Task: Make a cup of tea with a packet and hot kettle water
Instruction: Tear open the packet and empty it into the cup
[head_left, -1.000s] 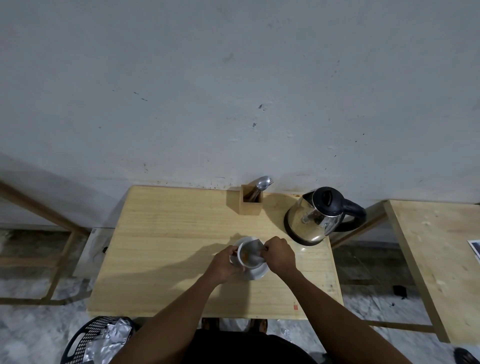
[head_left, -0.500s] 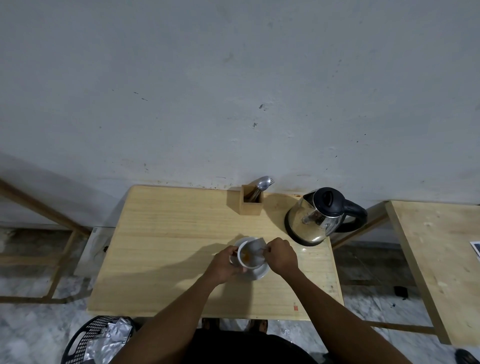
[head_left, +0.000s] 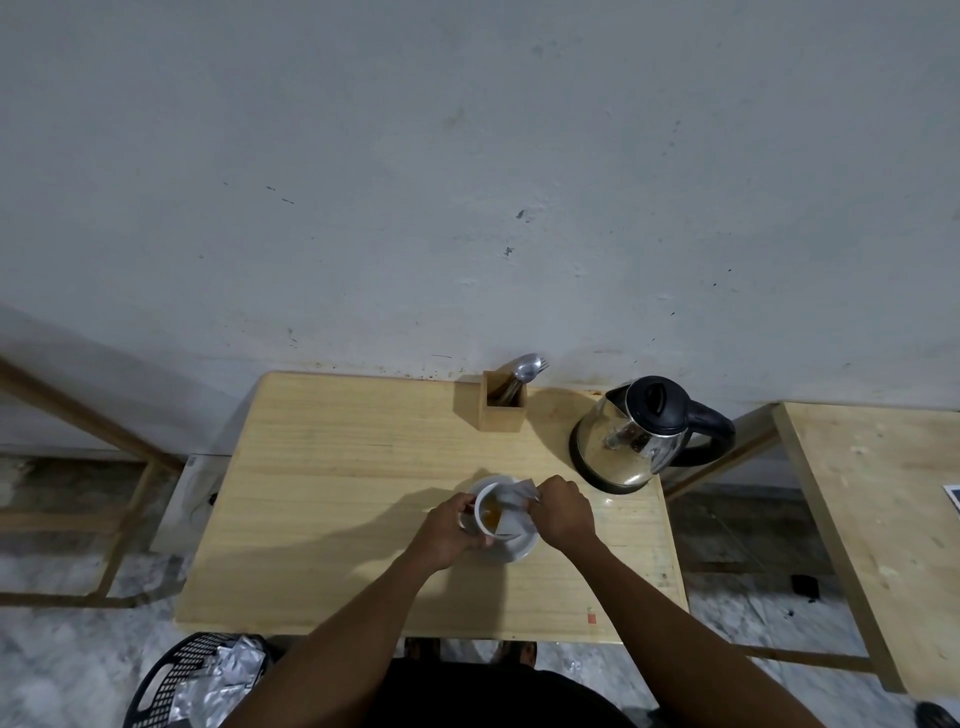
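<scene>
A white cup (head_left: 485, 519) with amber tea in it stands on a white saucer (head_left: 522, 548) near the front middle of the wooden table (head_left: 337, 493). My left hand (head_left: 448, 530) grips the cup's left side. My right hand (head_left: 563, 512) pinches a white tea packet (head_left: 511, 506) that hangs over the cup's right rim, its lower end reaching down towards the saucer. The steel kettle (head_left: 636, 434) with black lid and handle stands on its base at the table's back right, apart from both hands.
A small wooden holder (head_left: 501, 408) with spoons sits at the table's back edge against the grey wall. A second wooden table (head_left: 872, 519) stands to the right. A black basket (head_left: 176, 680) with crumpled foil is on the floor at front left.
My right hand has lifted the white packet up out of the cup, so it now shows over the rim. My left hand keeps its hold on the cup.
</scene>
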